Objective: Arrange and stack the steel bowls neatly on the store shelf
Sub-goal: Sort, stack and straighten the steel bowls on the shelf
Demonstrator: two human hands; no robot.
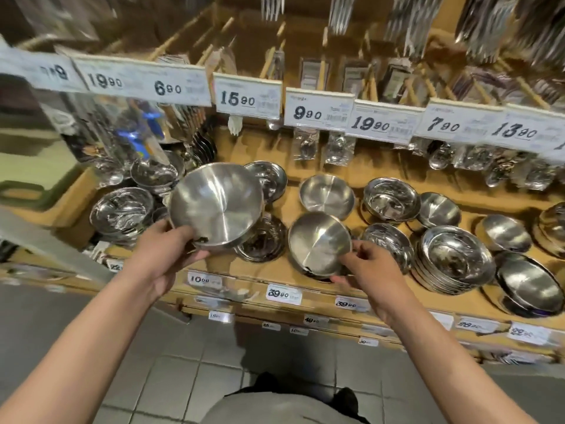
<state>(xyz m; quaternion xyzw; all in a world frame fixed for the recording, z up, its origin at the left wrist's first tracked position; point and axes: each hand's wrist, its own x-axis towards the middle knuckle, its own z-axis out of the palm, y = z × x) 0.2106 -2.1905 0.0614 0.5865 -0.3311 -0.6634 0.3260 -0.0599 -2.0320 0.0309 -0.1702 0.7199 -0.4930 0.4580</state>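
Currently sorting: left hand grips large bowl by its rim; right hand pinches smaller bowl. Next probably: nest each onto a matching stack beyond the right hand.

Wooden shelf is loaded with steel bowls: a brushed one sitting alone mid-shelf, shiny stacks off to the right, more stacks on the left. Price tags run along its front edge. Grey tiled floor underneath.
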